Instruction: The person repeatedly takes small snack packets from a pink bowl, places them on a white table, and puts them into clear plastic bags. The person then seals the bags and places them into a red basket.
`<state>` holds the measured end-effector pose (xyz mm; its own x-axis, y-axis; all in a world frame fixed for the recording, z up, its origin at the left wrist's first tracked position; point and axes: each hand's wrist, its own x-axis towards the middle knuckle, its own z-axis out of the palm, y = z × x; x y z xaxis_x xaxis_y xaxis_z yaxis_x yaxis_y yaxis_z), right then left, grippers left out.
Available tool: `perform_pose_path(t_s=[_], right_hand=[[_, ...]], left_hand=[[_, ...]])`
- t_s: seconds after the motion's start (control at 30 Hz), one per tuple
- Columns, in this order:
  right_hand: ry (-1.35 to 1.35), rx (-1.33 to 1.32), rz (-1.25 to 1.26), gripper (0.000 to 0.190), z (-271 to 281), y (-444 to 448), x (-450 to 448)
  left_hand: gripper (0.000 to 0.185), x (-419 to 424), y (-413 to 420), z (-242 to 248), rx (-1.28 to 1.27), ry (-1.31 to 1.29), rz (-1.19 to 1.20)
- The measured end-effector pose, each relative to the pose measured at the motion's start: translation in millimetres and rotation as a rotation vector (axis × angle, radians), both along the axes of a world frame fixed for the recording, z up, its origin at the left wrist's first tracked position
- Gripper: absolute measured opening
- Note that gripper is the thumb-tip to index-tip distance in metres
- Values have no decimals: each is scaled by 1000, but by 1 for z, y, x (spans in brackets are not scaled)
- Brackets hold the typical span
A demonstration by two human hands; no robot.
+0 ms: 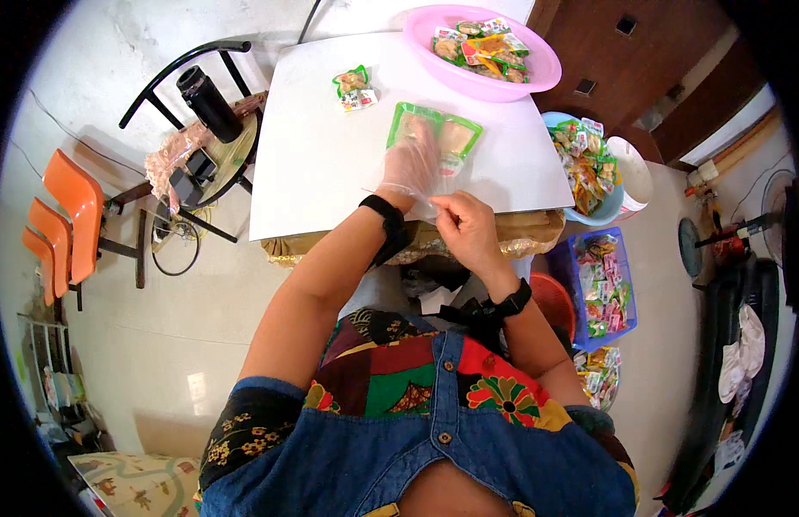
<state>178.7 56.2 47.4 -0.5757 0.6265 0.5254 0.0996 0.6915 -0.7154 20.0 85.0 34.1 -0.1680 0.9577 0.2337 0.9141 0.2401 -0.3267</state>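
Note:
A thin clear plastic glove [432, 169] covers my left hand [409, 155], which reaches out over the white tabletop [309, 174]. Its fingertips overlap a green-edged clear packet [459, 137], and whether they grip it cannot be told. At the left wrist, my right hand [467, 226] pinches the loose cuff of the glove between thumb and fingers. Beyond the left hand, to its upper left, lies a small green-edged food packet [353, 84]. Both wrists wear black straps.
A pink basin [419, 48] of food packets stands at the table's far right. Beside the table are a blue basin [600, 218], a white bucket [635, 174], a purple-blue crate [622, 339] and a red bucket [554, 300]. Left, a chair holds a black flask [212, 106].

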Motion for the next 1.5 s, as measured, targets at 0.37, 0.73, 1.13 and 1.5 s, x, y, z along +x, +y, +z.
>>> perform_pose_path(t_s=[0.37,0.73,1.13,1.5], right_hand=[[44,46,24,22,-5,61,-26],[-329,404,-59,20,-39,104,-52],[-473,482,-166,49,-37,91,-57],[-400,406,-121,36,-31,91,-54]], left_hand=[[49,-20,-17,-20,282,-339,-153],[33,-24,-65,-14,119,-445,-257],[14,-25,-114,31,-52,-783,-520],[46,-171,17,31,241,-725,257]])
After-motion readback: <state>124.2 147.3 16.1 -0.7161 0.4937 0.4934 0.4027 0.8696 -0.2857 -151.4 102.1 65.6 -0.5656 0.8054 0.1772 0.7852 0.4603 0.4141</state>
